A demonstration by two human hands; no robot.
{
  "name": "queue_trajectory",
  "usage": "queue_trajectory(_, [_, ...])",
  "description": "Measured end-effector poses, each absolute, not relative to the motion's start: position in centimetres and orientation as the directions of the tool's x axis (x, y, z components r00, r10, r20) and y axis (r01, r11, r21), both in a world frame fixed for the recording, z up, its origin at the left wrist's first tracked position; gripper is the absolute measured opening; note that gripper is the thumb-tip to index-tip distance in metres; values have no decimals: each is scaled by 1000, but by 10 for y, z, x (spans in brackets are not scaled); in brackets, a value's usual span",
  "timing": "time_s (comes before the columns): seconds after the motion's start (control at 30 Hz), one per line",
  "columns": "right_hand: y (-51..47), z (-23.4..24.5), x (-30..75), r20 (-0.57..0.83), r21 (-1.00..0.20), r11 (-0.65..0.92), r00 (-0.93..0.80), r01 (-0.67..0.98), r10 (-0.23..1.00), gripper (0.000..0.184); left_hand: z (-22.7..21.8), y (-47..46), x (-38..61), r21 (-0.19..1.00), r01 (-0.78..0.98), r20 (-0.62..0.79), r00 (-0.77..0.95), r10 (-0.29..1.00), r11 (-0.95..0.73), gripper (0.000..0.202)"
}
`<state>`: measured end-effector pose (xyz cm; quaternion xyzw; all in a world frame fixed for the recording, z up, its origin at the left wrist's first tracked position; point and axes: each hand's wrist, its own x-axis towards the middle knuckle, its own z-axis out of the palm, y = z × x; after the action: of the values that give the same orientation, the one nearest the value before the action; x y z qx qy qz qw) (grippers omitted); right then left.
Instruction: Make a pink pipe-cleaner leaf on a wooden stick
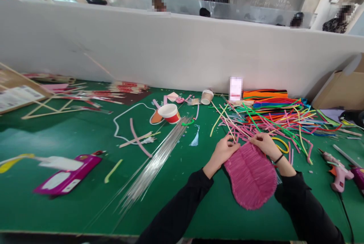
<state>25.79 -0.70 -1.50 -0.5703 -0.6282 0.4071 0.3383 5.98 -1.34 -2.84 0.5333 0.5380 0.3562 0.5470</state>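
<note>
Nearest the camera, two black sleeves (182,210) run up to a pink pipe-cleaner panel (251,177), a fuzzy, leaf-shaped piece lying flat on the green table (85,206). At the panel's upper left corner the left hand (223,153) rests with its fingers drawn narrow, the tips pinched onto the top edge. At the upper right corner the right hand (265,143) does the same, fingers bent close together on the edge, with a black wristband (278,158) just below it. Whether either hand also grips a loose strand cannot be told.

Right of the panel, apart from it, lies a pink glue gun (338,172), its black cord trailing toward the table's near edge. Left of the panel a bundle of silver wires (153,164) fans out slantwise. Well beyond the wires, further left, sits a blurred magenta package (68,175). Up and left of the panel lies a pale blue tassel (195,138).

Behind the panel, reaching its top edge, spreads a loose heap of coloured pipe cleaners (278,119), with a neat orange stack (264,94) at its back. Behind and left of the panel a red-and-white paper cup (170,113) lies on its side, and a brown paper cup (207,96) stands further back. Far behind the panel a white partition (170,47) closes off the table, and the heads of other people show above it.
</note>
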Motion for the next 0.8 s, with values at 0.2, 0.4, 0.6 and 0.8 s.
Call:
queue_trajectory(0.2, [-8,-15,257,-50,-890,6,-110,455,993,45,-31,-13,60,969,181,-197,146,969,170,32])
queue_trajectory(0.4, [-7,-17,259,-64,-893,-3,-120,450,991,46,-27,-14,60,970,130,-227,174,958,206,37])
queue_trajectory(0.6, [-5,-18,262,-98,-905,-30,-138,425,985,45,-22,-16,61,965,60,-261,190,946,254,39])
queue_trajectory(0.8, [-7,-13,263,-135,-913,-69,-138,401,981,46,-17,-17,61,953,-1,-296,190,936,302,47])
